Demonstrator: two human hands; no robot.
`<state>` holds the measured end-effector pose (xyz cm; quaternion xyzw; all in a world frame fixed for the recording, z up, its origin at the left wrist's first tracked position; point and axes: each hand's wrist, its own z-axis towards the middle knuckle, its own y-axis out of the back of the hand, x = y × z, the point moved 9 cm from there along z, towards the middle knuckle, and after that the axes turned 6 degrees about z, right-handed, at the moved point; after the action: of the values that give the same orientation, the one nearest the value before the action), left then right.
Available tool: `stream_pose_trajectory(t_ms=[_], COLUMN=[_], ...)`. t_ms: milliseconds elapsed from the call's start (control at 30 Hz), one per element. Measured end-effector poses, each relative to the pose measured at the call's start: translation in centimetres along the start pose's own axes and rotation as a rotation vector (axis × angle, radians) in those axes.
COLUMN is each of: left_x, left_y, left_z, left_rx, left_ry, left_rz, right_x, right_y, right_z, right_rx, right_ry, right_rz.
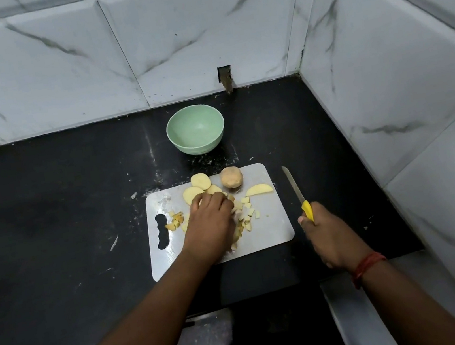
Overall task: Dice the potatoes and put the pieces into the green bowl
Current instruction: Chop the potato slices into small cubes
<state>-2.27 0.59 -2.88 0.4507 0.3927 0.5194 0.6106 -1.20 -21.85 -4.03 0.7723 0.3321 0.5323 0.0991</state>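
Two hands work over a grey cutting board (276, 224). Left hand (210, 222) lies curled on little yellow potato cubes (246, 212), grabbing them. Round slices (200, 181) and a brown potato end (232, 181) sit just past its fingers. Beyond stands the green bowl (195, 129). Right hand (327, 234) grips a yellow-handled knife (298, 194).

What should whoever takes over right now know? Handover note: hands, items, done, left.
Left hand: on the diced pieces on the cutting board, fingers curled over them.
Right hand: grips the knife right of the board, blade off the food.
Green bowl: behind the board, empty.
Done: some dicing.
Left: dice the slices, the wedge and the uncut potato piece; move everything to the bowl.
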Motion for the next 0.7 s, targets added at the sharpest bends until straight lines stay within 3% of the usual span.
stream_pose_trajectory(t_ms=[133, 267, 700], left_x=[-4.2, -5.7, -6.6], left_y=[-1.2, -3.4, -3.3], left_z=[2.2, 4.0, 1.8], left_rx=[0.164, 0.333, 0.189], left_ry=[-0.168, -0.17, -0.14], left_rz=[-0.034, 0.055, 0.069], right_x=[0.2, 0.5, 0.5], right_y=[-0.2, -0.3, -1.4], right_z=[0.3, 0.3, -0.7], right_rx=[0.011, 0.022, 0.121], right_ry=[-0.012, -0.021, -0.132], right_rz=[-0.015, -0.025, -0.174])
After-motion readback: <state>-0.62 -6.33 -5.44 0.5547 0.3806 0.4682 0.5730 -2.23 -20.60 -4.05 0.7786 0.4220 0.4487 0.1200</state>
